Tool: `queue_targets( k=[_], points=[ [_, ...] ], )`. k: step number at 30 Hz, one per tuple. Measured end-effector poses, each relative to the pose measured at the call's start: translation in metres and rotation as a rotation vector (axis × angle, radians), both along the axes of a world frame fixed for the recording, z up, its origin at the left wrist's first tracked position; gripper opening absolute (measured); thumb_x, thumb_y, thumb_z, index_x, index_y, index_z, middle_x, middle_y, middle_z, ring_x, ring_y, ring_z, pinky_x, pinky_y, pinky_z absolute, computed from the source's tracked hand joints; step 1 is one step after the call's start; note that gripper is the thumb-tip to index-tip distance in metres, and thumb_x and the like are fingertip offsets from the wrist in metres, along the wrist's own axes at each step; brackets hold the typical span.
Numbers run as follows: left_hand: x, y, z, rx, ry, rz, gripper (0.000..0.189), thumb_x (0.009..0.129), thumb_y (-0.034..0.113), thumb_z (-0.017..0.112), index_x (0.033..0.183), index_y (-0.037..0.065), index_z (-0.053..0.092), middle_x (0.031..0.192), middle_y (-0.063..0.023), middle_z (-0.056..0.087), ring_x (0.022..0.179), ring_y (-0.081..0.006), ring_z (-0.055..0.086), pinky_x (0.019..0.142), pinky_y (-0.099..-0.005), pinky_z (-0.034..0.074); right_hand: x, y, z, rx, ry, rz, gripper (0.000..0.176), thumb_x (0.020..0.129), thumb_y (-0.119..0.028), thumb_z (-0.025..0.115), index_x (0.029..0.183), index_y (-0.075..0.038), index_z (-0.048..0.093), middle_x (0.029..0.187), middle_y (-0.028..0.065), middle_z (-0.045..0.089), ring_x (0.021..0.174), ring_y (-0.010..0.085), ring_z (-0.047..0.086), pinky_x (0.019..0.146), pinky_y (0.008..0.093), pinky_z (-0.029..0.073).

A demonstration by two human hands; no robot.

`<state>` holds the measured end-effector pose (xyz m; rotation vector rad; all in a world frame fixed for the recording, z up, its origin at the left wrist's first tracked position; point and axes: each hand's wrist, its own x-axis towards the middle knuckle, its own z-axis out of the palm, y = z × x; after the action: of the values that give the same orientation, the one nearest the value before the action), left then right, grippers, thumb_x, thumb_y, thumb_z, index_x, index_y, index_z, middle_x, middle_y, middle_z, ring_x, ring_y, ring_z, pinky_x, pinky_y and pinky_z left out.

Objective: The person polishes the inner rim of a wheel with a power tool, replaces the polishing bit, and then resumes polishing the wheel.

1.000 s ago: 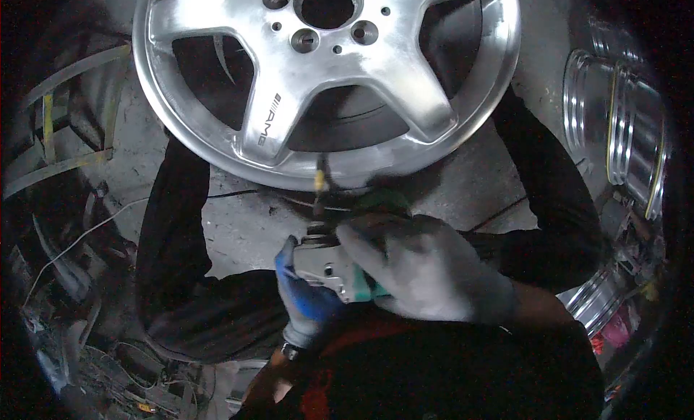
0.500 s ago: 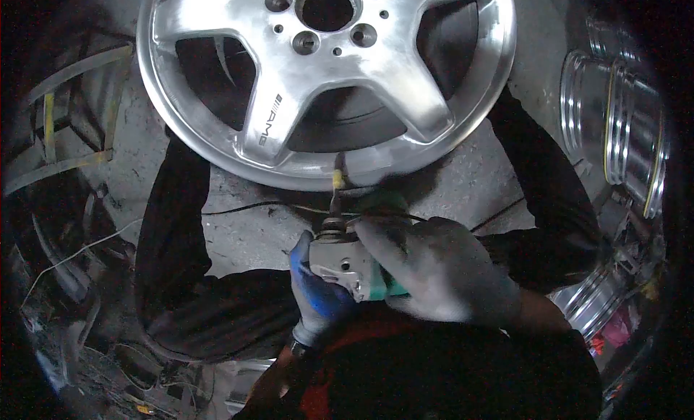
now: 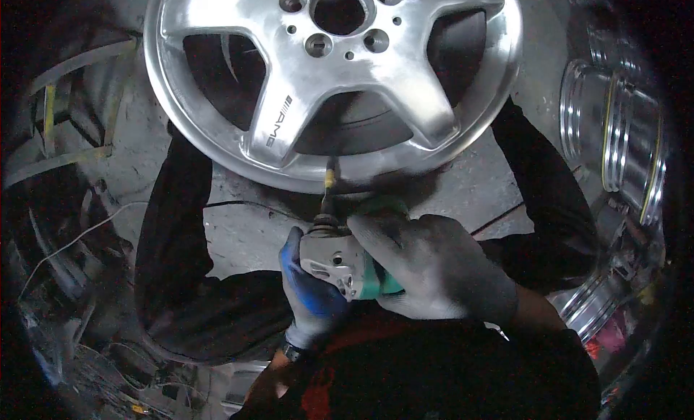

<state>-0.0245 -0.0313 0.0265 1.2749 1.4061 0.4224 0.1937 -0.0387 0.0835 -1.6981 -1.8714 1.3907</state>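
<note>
A silver five-spoke car wheel rim (image 3: 318, 80) with "AMG" lettering on one spoke fills the top of the head view. Below it, both gloved hands hold a green and silver angle grinder (image 3: 336, 261). A thin shaft with a yellow band (image 3: 330, 179) sticks out from the grinder's head, and its dark tip overlaps the rim's lower lip. My left hand (image 3: 309, 301), in a blue and grey glove, wraps the head from the left. My right hand (image 3: 444, 268), in a grey glove, closes over the green body and hides part of it.
My legs, in dark trousers (image 3: 170, 239), lie bent on both sides of the rim. Shiny wheel rims (image 3: 614, 131) stand at the right. Metal frame pieces (image 3: 79, 160) lie at the left. A black cord (image 3: 246, 204) crosses the grey floor.
The grinder and its shaft have moved slightly left along the rim's lower lip. The wheel rim appears a little further right and lower in view. Both hands keep their hold.
</note>
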Motion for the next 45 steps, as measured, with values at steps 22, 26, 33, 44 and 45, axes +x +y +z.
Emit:
queue_targets(
  k=[22,26,33,44,45],
  points=[
    [-0.006,0.019,0.012,-0.23,-0.232,0.211,0.053,0.111,0.05,0.037,0.137,0.008,0.056,0.122,-0.0122,0.068,0.11,-0.0268,0.069,0.1,-0.0441,0.056,-0.013,0.01,-0.015,0.199,0.046,-0.098,0.09,0.069,-0.025,0.089,0.143,0.007,0.05,0.114,0.0253,0.068,0.097,0.0405,0.072,0.088,0.047,0.059],
    [0.004,0.007,-0.005,-0.562,-0.432,0.324,0.052,0.111,0.048,0.038,0.137,0.007,0.055,0.122,-0.0123,0.067,0.111,-0.0257,0.069,0.099,-0.0433,0.056,0.007,-0.007,-0.001,-0.055,-0.036,0.011,0.093,0.069,-0.026,0.089,0.146,0.006,0.047,0.107,0.0244,0.069,0.089,0.0408,0.072,0.084,0.0478,0.059],
    [0.006,0.012,0.009,-0.475,-0.524,0.392,0.05,0.11,0.048,0.041,0.134,0.007,0.059,0.124,-0.0114,0.067,0.111,-0.027,0.068,0.1,-0.0448,0.055,0.0,0.003,-0.003,0.041,0.032,-0.042,0.078,0.073,-0.02,0.081,0.14,0.008,0.052,0.101,0.0229,0.07,0.09,0.0372,0.072,0.083,0.0484,0.057],
    [0.004,-0.003,-0.011,-0.612,-0.47,0.477,0.048,0.109,0.048,0.046,0.131,0.009,0.061,0.122,-0.0108,0.069,0.111,-0.0246,0.068,0.1,-0.0427,0.054,0.001,-0.005,0.001,0.008,-0.066,0.003,0.077,0.074,-0.023,0.08,0.139,0.007,0.052,0.091,0.0197,0.068,0.085,0.0352,0.071,0.078,0.0477,0.056],
    [0.005,-0.01,-0.012,-0.501,-0.382,0.481,0.049,0.108,0.049,0.047,0.13,0.009,0.062,0.121,-0.0109,0.069,0.111,-0.025,0.068,0.1,-0.0429,0.054,0.0,-0.004,0.003,0.03,-0.06,-0.02,0.075,0.075,-0.022,0.079,0.139,0.006,0.052,0.091,0.0195,0.068,0.084,0.0357,0.07,0.077,0.0483,0.056]
  ],
)
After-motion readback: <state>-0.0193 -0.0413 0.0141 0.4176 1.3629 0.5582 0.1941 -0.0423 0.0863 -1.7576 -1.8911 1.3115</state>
